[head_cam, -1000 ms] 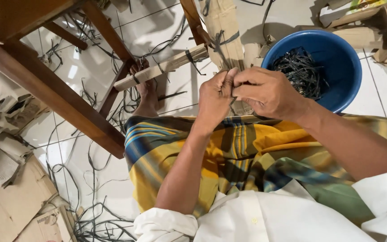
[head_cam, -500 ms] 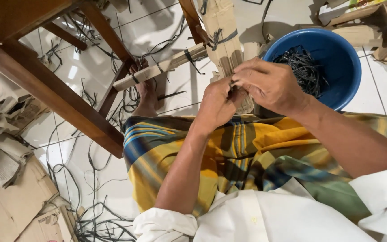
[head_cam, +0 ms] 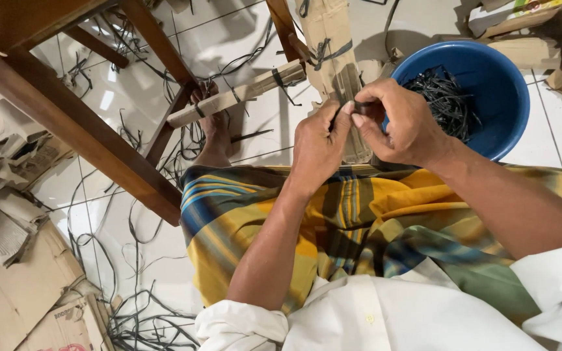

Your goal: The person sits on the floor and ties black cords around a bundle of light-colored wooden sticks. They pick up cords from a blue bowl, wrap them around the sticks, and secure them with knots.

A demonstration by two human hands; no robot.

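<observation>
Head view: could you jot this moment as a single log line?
left hand: pinching black strap | right hand: pinching same strap | behind: cardboard bundle | right: blue basin holding black strap pieces

From my feed, both hands are up in the middle of the frame: the left hand (head_cam: pixel 317 146) and right hand (head_cam: pixel 401 123) pinch a short black strip (head_cam: pixel 362 105) between their fingertips, right in front of a cardboard bundle (head_cam: pixel 336 58) tied with black strapping. Just to the right sits a blue basin (head_cam: pixel 489 84) full of black strips. A wooden table leg (head_cam: pixel 79 130) runs across the left, with cardboard scraps (head_cam: pixel 14 286) and loose strapping all over the white tile floor (head_cam: pixel 118 97). A striped yellow cloth (head_cam: pixel 359 227) covers the lap.
</observation>
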